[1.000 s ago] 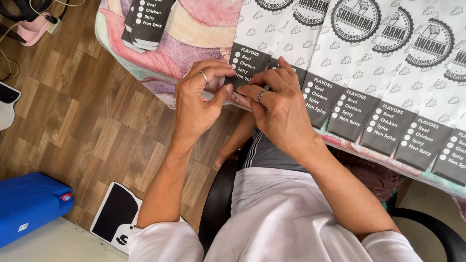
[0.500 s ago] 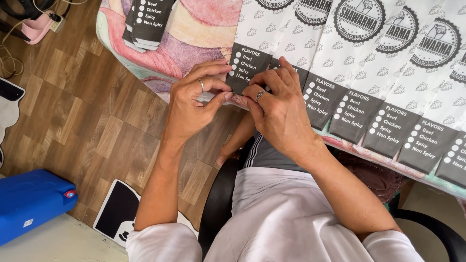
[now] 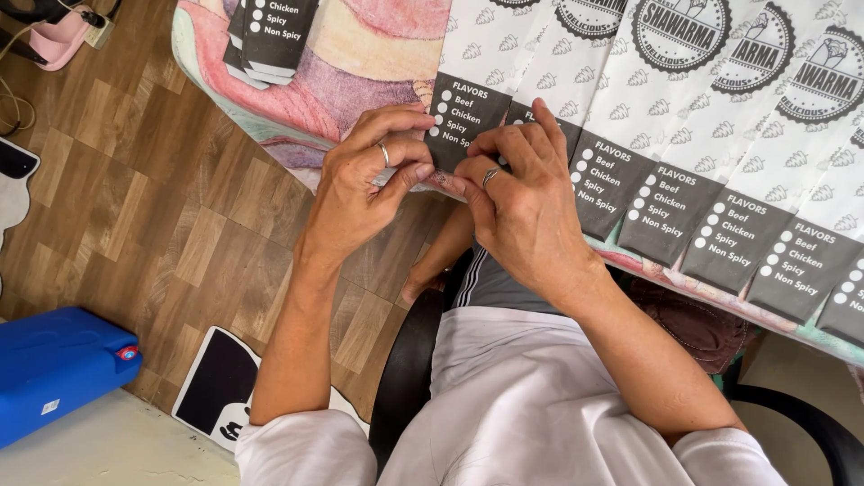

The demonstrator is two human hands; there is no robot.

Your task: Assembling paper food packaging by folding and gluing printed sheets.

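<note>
Seated at a table's edge (image 3: pixel 297 148), a person pinches the dark bottom end of a printed paper sleeve (image 3: pixel 461 117) between both hands. The left hand (image 3: pixel 360 193) (ring on one finger) closes thumb and fingers on its lower corner; the right hand (image 3: pixel 522 202) grips just beside it. More overlapping sleeves (image 3: pixel 720 216) fan rightward; another stack (image 3: pixel 270 36) lies well apart.

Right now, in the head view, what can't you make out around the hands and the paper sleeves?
- Lower edge of the paper sleeve being worked: covered by the left hand and right hand, so the grip itself is hidden.
- Row of sleeves: cut off by the top and right frame edges.
- Stack of sleeves: cut off at the top edge.
- Blue container: cut off at the left edge.
</note>
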